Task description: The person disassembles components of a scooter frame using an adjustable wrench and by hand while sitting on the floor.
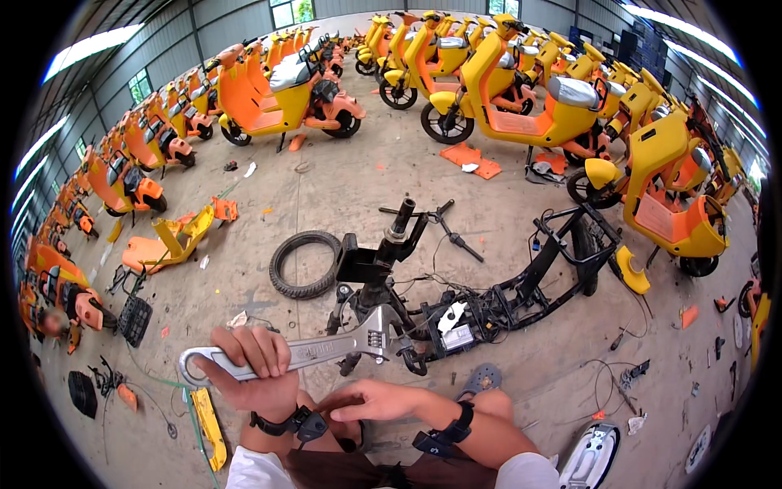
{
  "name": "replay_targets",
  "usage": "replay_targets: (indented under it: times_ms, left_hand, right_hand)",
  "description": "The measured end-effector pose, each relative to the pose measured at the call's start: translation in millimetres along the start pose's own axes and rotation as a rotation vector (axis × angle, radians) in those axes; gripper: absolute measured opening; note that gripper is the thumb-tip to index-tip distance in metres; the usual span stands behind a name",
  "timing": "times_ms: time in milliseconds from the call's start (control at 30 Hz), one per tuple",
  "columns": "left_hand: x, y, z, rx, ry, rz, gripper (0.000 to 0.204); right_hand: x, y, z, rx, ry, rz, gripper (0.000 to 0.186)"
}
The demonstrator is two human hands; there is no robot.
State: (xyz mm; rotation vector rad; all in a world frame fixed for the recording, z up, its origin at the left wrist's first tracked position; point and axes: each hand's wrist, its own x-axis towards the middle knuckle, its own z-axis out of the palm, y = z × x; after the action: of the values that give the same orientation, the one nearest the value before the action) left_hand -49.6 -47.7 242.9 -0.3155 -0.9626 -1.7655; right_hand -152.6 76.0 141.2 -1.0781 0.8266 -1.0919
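My left hand (257, 363) is wrapped round the handle of a large silver adjustable wrench (322, 349). The jaw end of the wrench points right and overlaps the front of a stripped black scooter frame (521, 301); whether the jaws touch it I cannot tell. Behind the jaws, a bare steering tube with a metal nut (396, 235) rises from the frame. My right hand (366, 403) holds nothing and reaches left below the wrench, fingers stretched out close to my left wrist. Each forearm wears a black strap with a small device.
A loose tyre (303, 265) and detached handlebars (444, 228) lie beyond the frame. Yellow and orange body panels (175, 240) are on the floor to the left, with a yellow strip (209, 428) nearer me. Rows of yellow-orange scooters (509, 98) stand around. Cables and small parts litter the right side.
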Motion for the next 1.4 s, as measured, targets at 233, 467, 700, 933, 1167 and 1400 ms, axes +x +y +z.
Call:
replay_targets:
  times_ms: [233,467,700,933,1167,1400]
  left_hand:
    - [58,1,6,-0.120,0.051,0.294,0.046]
    - [98,-26,-33,-0.244,0.151,0.326,0.048]
    - [116,-63,-52,-0.249,0.200,0.273,0.048]
    - [126,-70,-55,-0.244,0.317,0.221,0.042]
    - [99,-71,-12,-0.054,0.344,0.305,0.032]
    - [24,-96,-5,0.379,-0.474,0.431,0.042]
  right_hand:
    - [-19,41,-30,-0.087,0.511,0.197,0.033]
    - [-25,32,-44,-0.078,0.623,0.224,0.032]
    - [-18,27,-51,-0.042,0.637,0.236,0.031]
    - [-18,25,-51,-0.095,0.668,0.214,0.029]
    - [-17,27,-47,-0.206,0.665,0.186,0.030]
    - [-12,17,-47,-0.248,0.709,0.133,0.027]
